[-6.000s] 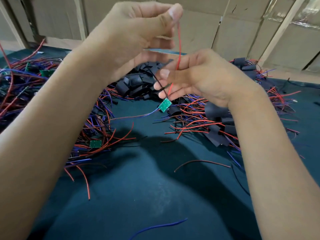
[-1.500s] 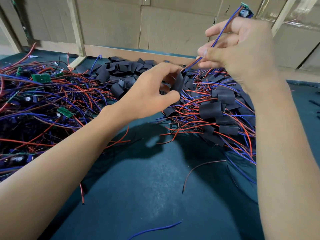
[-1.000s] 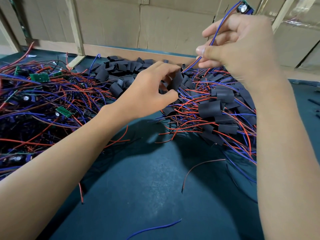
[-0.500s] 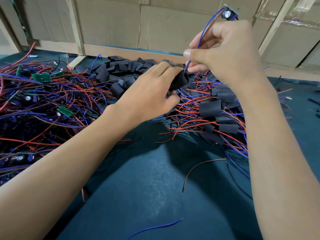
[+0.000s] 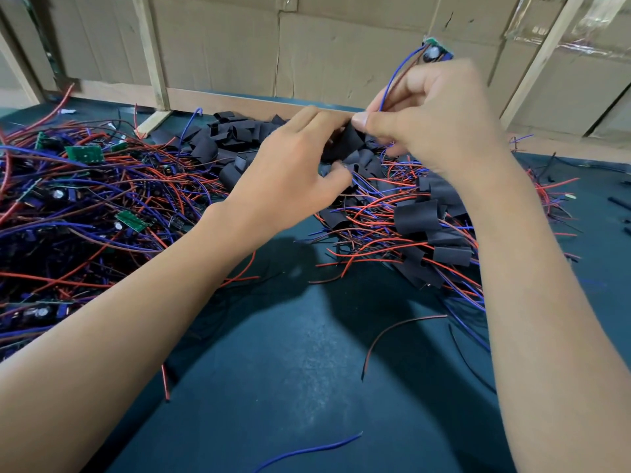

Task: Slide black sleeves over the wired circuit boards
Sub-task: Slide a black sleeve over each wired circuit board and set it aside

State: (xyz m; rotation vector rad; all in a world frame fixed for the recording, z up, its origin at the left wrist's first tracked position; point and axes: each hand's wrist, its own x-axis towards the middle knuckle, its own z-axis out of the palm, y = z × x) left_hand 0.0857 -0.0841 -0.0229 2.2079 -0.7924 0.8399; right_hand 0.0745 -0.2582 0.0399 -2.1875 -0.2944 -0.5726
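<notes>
Table surface (image 5: 273, 387): dark teal. Sleeves (image 5: 416, 218): plain matt black. Wires (image 5: 372, 208): red, blue-purple and dark brown, mixed. Boards (image 5: 84, 154): green with pale markings. Far wall (image 5: 341, 49): tan cardboard with pale wooden battens. Near loose wire (image 5: 307, 450): blue.

Dark teal felt-like table mat (image 5: 293, 387) underneath. Brown corrugated cardboard wall (image 5: 222, 42) behind, braced by pale wooden battens (image 5: 150, 52). Clear crinkled plastic film (image 5: 601, 25) over cardboard, top right.
</notes>
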